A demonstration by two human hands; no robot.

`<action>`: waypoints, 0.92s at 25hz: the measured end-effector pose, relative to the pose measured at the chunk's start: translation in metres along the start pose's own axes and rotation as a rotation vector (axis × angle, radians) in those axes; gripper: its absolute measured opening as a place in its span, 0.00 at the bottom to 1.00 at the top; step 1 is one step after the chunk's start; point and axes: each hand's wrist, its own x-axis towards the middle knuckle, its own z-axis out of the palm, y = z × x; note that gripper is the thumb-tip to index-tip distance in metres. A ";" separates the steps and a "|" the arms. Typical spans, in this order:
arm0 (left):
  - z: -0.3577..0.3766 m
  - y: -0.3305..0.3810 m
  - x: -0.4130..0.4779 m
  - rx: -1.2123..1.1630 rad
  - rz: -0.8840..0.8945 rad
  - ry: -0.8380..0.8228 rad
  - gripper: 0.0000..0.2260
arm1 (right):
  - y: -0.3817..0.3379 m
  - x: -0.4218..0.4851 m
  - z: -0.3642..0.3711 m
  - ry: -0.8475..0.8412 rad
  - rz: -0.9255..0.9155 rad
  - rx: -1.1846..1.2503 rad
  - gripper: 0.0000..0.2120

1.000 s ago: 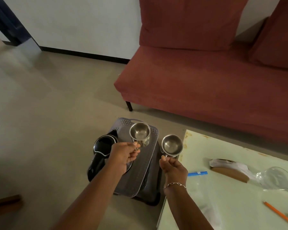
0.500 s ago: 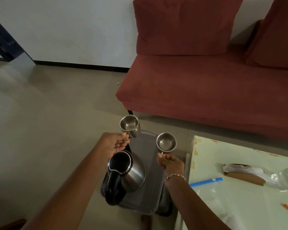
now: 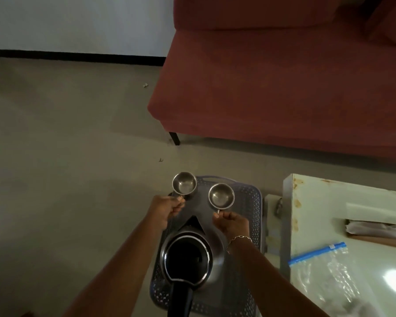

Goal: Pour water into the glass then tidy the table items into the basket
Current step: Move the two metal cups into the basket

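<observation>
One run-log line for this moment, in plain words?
left hand pinches left cup handle | right hand pinches right cup handle | cups above basket | kettle in basket

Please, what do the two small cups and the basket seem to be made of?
Left cup: likely stainless steel, polished; silver-grey with bright reflections inside. Right cup: the same look, likely steel too. Basket: probably plastic, matte grey; its walls show a moulded pattern of small holes.

Ahead of you a pale wall [image 3: 78, 19] meets the dull grey-beige floor [image 3: 55, 156] along a dark skirting strip [image 3: 78, 57]. To your right stands a dark red sofa [image 3: 284, 88], one black leg [image 3: 174, 138] showing at its corner. Nearer you, the pale tabletop [image 3: 318, 202] catches a bright glare.
</observation>
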 end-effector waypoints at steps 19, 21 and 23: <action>0.029 -0.027 0.062 0.043 -0.161 0.006 0.11 | 0.038 0.066 0.012 0.136 0.110 -0.113 0.13; 0.025 -0.024 0.059 0.081 -0.156 -0.015 0.10 | 0.036 0.064 0.013 0.118 0.127 -0.098 0.12; 0.019 -0.016 0.049 0.161 -0.127 -0.011 0.05 | 0.029 0.061 0.011 0.081 0.155 -0.102 0.09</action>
